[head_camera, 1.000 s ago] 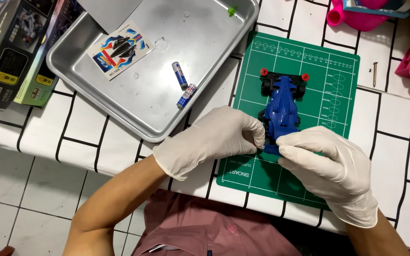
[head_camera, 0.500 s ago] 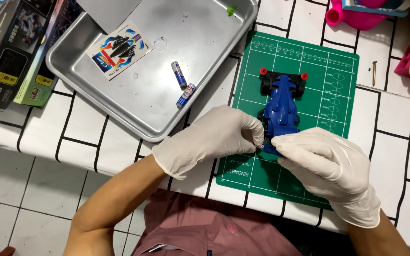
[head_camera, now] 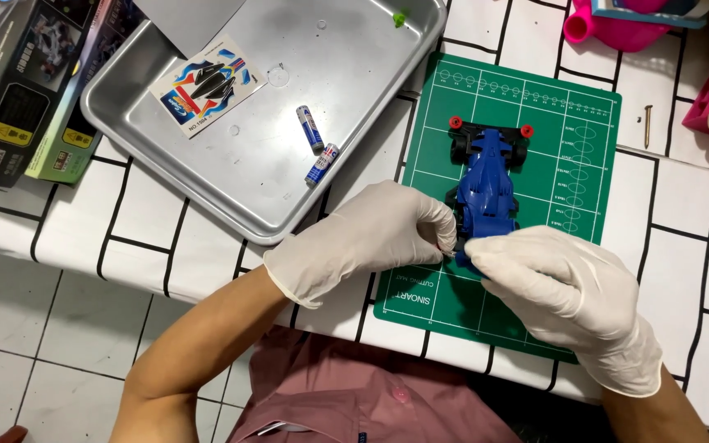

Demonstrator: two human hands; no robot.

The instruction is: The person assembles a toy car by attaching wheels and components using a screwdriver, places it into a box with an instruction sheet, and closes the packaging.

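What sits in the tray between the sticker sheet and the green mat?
Two small batteries lie there in the metal tray, between the sticker sheet and green mat, seen from the head camera.

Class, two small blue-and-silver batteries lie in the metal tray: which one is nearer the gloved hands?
The lower battery, lying closest to the steel tray's near rim, just above the left hand. The other battery lies farther up, toward the tray's middle.
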